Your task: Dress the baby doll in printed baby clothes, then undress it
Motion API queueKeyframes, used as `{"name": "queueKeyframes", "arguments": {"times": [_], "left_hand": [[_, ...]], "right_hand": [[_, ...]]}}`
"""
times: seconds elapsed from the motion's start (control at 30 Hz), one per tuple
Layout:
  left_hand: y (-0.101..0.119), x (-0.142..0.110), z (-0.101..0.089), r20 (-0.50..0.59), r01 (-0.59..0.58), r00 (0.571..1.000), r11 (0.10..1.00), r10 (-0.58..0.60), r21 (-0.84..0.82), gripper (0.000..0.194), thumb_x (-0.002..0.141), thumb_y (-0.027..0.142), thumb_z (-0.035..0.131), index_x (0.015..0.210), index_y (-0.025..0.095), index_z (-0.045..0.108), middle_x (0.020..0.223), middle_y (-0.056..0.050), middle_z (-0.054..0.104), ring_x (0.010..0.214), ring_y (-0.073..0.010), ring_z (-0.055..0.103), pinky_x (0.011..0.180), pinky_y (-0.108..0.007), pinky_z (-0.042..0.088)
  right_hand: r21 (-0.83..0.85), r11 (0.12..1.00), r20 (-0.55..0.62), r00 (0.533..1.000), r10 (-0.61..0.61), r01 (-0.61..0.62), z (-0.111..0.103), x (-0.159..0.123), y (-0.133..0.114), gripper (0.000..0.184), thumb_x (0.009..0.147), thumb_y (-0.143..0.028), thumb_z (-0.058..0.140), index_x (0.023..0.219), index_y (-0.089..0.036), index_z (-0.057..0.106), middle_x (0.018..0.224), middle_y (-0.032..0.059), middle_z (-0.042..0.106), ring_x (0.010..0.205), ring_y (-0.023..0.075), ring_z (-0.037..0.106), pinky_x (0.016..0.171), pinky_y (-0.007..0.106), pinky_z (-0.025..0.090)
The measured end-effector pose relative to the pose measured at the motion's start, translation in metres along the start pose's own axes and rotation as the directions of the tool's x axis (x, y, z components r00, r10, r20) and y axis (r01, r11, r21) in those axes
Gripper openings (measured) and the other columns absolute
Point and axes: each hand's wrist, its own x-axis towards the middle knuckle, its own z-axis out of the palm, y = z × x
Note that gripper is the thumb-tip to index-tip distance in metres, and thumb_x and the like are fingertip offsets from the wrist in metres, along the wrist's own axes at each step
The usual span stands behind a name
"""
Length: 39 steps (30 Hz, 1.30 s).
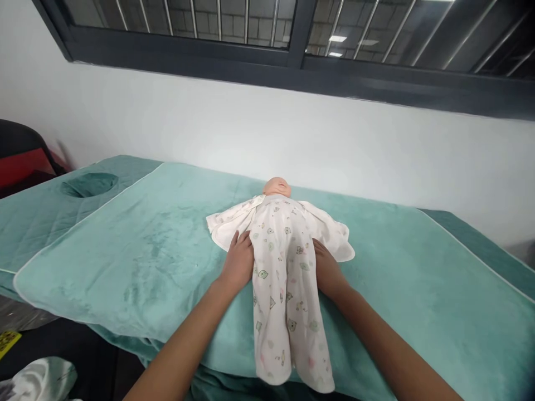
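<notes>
A baby doll (276, 187) lies on its back on the bed, its head toward the wall and its eyes hidden from this angle. It has on a white printed top (330, 228) with the sleeves spread out to both sides. White baby pants (284, 289) with small animal prints lie along its front, the legs hanging down over the bed's near edge. My left hand (240, 259) rests against the left side of the pants, fingers stretched out and slightly apart. At the right side is my right hand (328, 270), its fingertips partly hidden by the cloth.
A green plush cover (167, 239) lies over the bed, which has a face hole (90, 184) at the left. Behind is a white wall below a dark-framed window (267, 61). A white and green cloth (44, 379) lies at the lower left, and a red and black chair (25, 159) stands at the far left.
</notes>
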Motion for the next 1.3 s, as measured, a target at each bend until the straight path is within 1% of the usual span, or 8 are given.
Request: {"name": "queueKeyframes", "arguments": {"times": [0.23, 0.43, 0.63, 0.73, 0.9, 1.07, 1.2, 1.3], "left_hand": [[-0.004, -0.01, -0.001, 0.013, 0.006, 1.0, 0.999, -0.007, 0.031, 0.061, 0.081, 0.014, 0.051, 0.141, 0.021, 0.045, 0.139, -0.014, 0.049, 0.133, -0.0305, 0.035, 0.115, -0.053, 0.014], [-0.001, -0.012, -0.004, 0.047, -0.015, 0.999, 0.994, 0.01, 0.112, 0.054, 0.075, 0.009, 0.053, 0.127, 0.021, 0.058, 0.125, -0.013, 0.057, 0.126, -0.0309, 0.039, 0.112, -0.052, 0.018], [0.0, -0.011, -0.002, -0.02, -0.039, 0.999, 0.974, 0.044, 0.223, 0.029, 0.075, 0.004, 0.051, 0.095, 0.016, 0.067, 0.097, -0.011, 0.061, 0.099, -0.0279, 0.049, 0.101, -0.048, 0.033], [0.001, -0.014, -0.006, -0.09, -0.026, 0.995, 0.979, 0.045, 0.201, 0.019, 0.082, 0.007, 0.05, 0.087, 0.016, 0.066, 0.091, -0.01, 0.06, 0.091, -0.0256, 0.05, 0.089, -0.043, 0.04], [0.002, -0.034, -0.013, -0.2, -0.05, 0.977, 0.993, 0.071, 0.108, 0.017, 0.084, 0.005, 0.049, 0.079, 0.016, 0.062, 0.085, -0.007, 0.058, 0.084, -0.0219, 0.048, 0.078, -0.037, 0.042], [0.005, -0.056, -0.014, -0.133, -0.141, 0.979, 0.986, 0.151, 0.085, 0.03, 0.079, -0.005, 0.041, 0.079, 0.016, 0.063, 0.087, -0.007, 0.059, 0.087, -0.0221, 0.048, 0.078, -0.037, 0.042], [-0.007, -0.06, -0.024, -0.022, -0.078, 0.997, 0.992, 0.076, -0.1, 0.028, 0.088, 0.006, 0.041, 0.08, 0.02, 0.065, 0.091, -0.005, 0.061, 0.089, -0.0196, 0.053, 0.078, -0.034, 0.045], [-0.03, -0.047, -0.031, -0.187, 0.112, 0.973, 0.986, -0.134, -0.125, 0.023, 0.091, 0.02, 0.044, 0.1, 0.02, 0.065, 0.105, -0.007, 0.061, 0.101, -0.022, 0.054, 0.09, -0.037, 0.045]], "right_hand": [[0.043, 0.995, -0.077, 0.993, -0.091, 0.094, -0.002, -0.029, -0.007, 0.034, 0.082, -0.002, 0.048, 0.094, -0.023, 0.072, 0.099, 0.0051, 0.072, 0.104, 0.024, 0.06, 0.104, 0.046, 0.038], [0.002, 1.0, -0.061, 0.998, 0.016, -0.016, -0.007, -0.047, -0.011, 0.03, 0.083, 0.0, 0.046, 0.086, -0.018, 0.069, 0.09, 0.0077, 0.066, 0.087, 0.0233, 0.055, 0.077, 0.038, 0.045], [-0.018, 0.993, -0.031, 0.993, 0.116, -0.116, -0.005, -0.035, -0.017, 0.026, 0.086, -0.009, 0.049, 0.101, -0.018, 0.067, 0.105, 0.0107, 0.063, 0.099, 0.026, 0.054, 0.089, 0.041, 0.043], [0.051, 0.993, -0.005, 0.994, 0.108, -0.107, -0.01, -0.028, -0.019, 0.023, 0.084, -0.009, 0.05, 0.094, -0.019, 0.068, 0.108, 0.0099, 0.062, 0.105, 0.0262, 0.053, 0.098, 0.043, 0.039], [0.249, 0.959, -0.06, 0.986, 0.155, -0.136, -0.015, -0.033, -0.014, 0.026, 0.077, -0.001, 0.046, 0.075, -0.019, 0.064, 0.084, 0.0047, 0.057, 0.084, 0.0195, 0.052, 0.075, 0.032, 0.044], [0.201, 0.977, -0.031, 0.997, 0.074, -0.066, -0.018, -0.053, -0.019, 0.035, 0.079, 0.002, 0.042, 0.076, -0.021, 0.068, 0.087, 0.005, 0.059, 0.088, 0.0205, 0.051, 0.078, 0.035, 0.042], [0.306, 0.95, 0.057, 0.997, 0.055, -0.07, -0.029, -0.067, -0.017, 0.034, 0.088, -0.007, 0.041, 0.088, -0.025, 0.069, 0.098, 0.004, 0.063, 0.093, 0.0196, 0.054, 0.083, 0.034, 0.044], [0.392, 0.887, 0.016, 0.966, 0.258, -0.243, -0.029, -0.068, 0.007, 0.021, 0.092, -0.025, 0.046, 0.098, -0.025, 0.066, 0.103, 0.0048, 0.064, 0.09, 0.0189, 0.059, 0.08, 0.033, 0.049]]}}
